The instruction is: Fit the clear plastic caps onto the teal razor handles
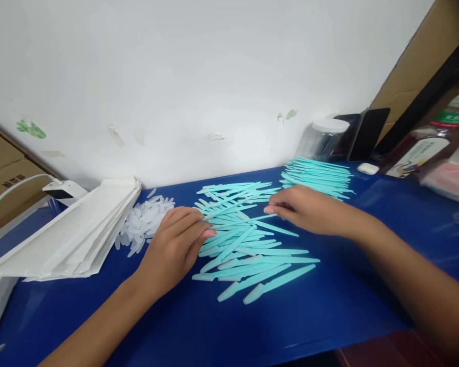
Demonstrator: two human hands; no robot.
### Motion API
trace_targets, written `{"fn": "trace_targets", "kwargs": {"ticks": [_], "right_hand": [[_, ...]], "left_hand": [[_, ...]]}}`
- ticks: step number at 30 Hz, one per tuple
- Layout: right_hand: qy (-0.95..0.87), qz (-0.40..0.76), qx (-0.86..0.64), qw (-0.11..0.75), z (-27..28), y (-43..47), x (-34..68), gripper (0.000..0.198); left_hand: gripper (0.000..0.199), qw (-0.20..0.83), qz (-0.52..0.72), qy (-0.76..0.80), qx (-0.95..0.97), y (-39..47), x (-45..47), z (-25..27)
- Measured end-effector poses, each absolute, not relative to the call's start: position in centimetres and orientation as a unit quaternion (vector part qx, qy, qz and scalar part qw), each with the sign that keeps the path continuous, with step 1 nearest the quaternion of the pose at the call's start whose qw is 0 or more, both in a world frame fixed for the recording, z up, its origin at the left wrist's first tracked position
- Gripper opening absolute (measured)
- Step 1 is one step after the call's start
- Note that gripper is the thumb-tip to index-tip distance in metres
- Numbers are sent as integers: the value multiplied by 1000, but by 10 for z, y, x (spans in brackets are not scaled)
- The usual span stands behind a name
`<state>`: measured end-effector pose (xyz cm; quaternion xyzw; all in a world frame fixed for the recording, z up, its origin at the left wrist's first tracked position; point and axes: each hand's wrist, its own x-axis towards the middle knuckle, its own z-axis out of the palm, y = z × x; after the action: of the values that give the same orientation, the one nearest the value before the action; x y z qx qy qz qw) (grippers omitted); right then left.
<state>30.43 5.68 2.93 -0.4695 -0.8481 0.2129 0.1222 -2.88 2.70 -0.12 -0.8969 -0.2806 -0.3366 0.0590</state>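
Observation:
A slim turquoise eyebrow razor (pixel 252 219) is held level between my two hands, above a loose pile of similar razors (pixel 268 260) on the blue table. My right hand (pixel 304 209) pinches its handle end between thumb and fingers. At the other end, the fingers of my left hand (pixel 179 239) are closed around the blade end, which they hide. Just left of that hand lies a heap of small translucent blade caps (pixel 143 219). Beyond my right hand, more turquoise razors (pixel 315 176) lie in a neater, aligned stack.
White paper sleeves (pixel 76 229) lie at the left beside a small white device (pixel 65 191). At the back right stand a clear jar (pixel 323 137) with a white lid, a dark phone-like slab (pixel 367 135), a white earbud case (pixel 367 168) and a labelled bottle (pixel 421 150). A white wall rises behind.

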Motion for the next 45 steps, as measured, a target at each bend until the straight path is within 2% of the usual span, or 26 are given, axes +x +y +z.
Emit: {"fn": "trace_targets", "kwargs": {"ticks": [5,8,12,17,25,29,32,39,45], "right_hand": [[-826,355,-437,32,38,47,304,40],[-832,350,-430,-13,35,42,297,46],[-841,356,-405,-31,30,39,296,32],[-847,347,-403,7,32,44,305,23],[-831,296,-461,99,34,61,331,44],[-818,256,-476,196,38,65,331,46],[-811,286,-449,244,38,63,321,44],[-813,365,-376,255,32,51,290,32],[-829,356,-328,280,28,43,277,23]], "left_hand": [[7,65,-365,-305,-877,29,-30,-3],[7,62,-372,-301,-876,29,-28,-4],[8,50,-363,-297,-882,26,-26,-3],[12,48,-367,-287,-884,24,-25,-1],[13,49,-365,-265,-891,21,-24,0],[12,30,-352,-230,-907,15,-20,2],[13,8,-327,-217,-920,10,-14,3],[17,-13,-305,-195,-932,-2,-4,2],[18,-18,-307,-171,-936,-14,6,5]]}}
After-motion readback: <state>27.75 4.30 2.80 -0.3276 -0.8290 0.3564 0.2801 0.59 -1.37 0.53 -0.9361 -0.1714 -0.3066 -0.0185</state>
